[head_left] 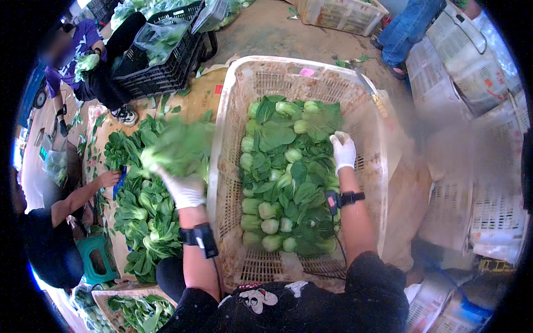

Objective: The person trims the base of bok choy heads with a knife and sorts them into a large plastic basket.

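Note:
My left hand point(186, 191), in a white glove, is closed round the base of a leafy bok choy point(177, 150), smeared by motion. It is above a pile of bok choy point(147, 222) left of a large white plastic crate point(222, 139). Inside the crate, bok choy point(272, 211) lie in rows, pale bases showing along the left and near sides. My right hand point(343, 152), also gloved in white, is at the crate's right side with bent fingers beside blurred leaves point(322, 122). Whether these fingers hold anything is hidden.
A person's bare arm point(83, 197) reaches to the pile from the left, near a green stool point(97, 258). Black crates point(152, 77) and another person with greens are at the far left. White crates point(444, 194) stand right; another crate of greens point(105, 302) is at near left.

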Demonstrator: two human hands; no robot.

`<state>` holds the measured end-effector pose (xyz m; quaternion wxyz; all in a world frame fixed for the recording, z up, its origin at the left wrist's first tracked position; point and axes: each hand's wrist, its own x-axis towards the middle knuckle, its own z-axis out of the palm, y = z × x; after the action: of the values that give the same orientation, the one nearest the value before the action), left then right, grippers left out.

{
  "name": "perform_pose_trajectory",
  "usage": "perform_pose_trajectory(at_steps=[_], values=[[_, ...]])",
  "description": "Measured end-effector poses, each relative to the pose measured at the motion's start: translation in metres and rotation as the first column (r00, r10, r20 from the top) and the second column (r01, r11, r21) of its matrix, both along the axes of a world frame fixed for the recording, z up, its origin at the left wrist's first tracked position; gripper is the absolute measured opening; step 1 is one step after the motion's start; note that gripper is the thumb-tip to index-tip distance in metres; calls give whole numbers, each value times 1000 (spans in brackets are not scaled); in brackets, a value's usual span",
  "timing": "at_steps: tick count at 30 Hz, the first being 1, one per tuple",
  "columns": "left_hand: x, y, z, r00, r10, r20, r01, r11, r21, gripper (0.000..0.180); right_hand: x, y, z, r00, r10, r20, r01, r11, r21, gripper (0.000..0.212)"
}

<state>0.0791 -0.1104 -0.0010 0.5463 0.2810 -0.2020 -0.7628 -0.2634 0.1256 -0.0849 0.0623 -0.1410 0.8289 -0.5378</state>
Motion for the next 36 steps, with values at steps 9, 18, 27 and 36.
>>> perform_pose_trajectory(at_steps=[9,18,27,36], values=[[-67,38,44,979,125,160,-100,983,-152,77,-50,-82,-53,815,535,-221,73,283,956,55],[-107,109,-14,592,50,804,578,669,-467,93,66,-40,10,757,648,-87,-633,694,-344,58],[-80,49,28,970,76,232,-31,980,-195,69,-63,-129,-1,944,316,-98,-235,850,472,62],[-77,39,30,953,214,216,-176,967,-182,78,-90,-91,-42,856,362,-369,-161,865,475,70]])
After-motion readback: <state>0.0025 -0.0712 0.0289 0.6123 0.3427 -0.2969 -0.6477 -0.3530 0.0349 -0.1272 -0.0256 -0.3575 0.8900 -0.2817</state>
